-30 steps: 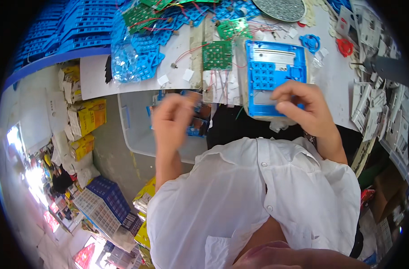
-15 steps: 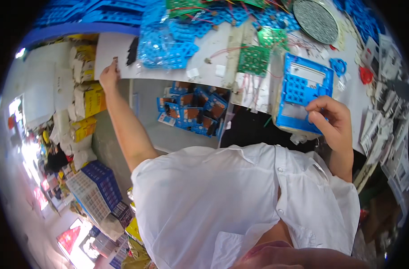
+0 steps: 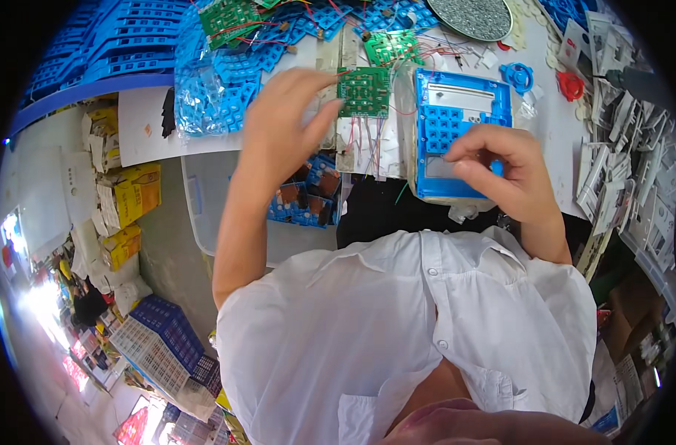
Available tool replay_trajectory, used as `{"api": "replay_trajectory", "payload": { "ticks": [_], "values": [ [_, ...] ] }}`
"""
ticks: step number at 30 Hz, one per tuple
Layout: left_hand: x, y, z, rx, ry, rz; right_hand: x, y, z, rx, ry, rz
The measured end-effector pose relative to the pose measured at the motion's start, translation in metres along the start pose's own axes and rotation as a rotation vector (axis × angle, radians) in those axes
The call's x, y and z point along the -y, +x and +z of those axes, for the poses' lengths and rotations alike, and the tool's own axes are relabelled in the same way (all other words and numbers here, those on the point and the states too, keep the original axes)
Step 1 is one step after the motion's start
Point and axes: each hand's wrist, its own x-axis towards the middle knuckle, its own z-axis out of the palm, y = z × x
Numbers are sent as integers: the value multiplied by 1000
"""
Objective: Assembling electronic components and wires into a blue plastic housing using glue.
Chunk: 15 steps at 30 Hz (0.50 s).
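1. White tabletop [image 3: 149, 111]: green circuit board [image 3: 364, 93], blue casing [image 3: 443, 132] to its right.
2. Left hand [image 3: 282, 119] spread beside board; right hand [image 3: 512, 167] curled over casing, grip cannot tell.
3. Yellow cartons [image 3: 141, 187] left, printed.

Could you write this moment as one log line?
left hand: open, beside green circuit board | right hand: over blue frame, grip unclear | nearby: bin holding blue parts
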Motion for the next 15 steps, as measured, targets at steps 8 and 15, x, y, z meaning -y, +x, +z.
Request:
{"api": "replay_trajectory", "payload": {
  "ticks": [8,15],
  "values": [
    [20,38,9,358,3,-106,-13,-34,-15,-70,88,-5],
    [-6,23,-51,-261,-889,-571,-20,-36,-15,-109,222,5]
  ]
}}
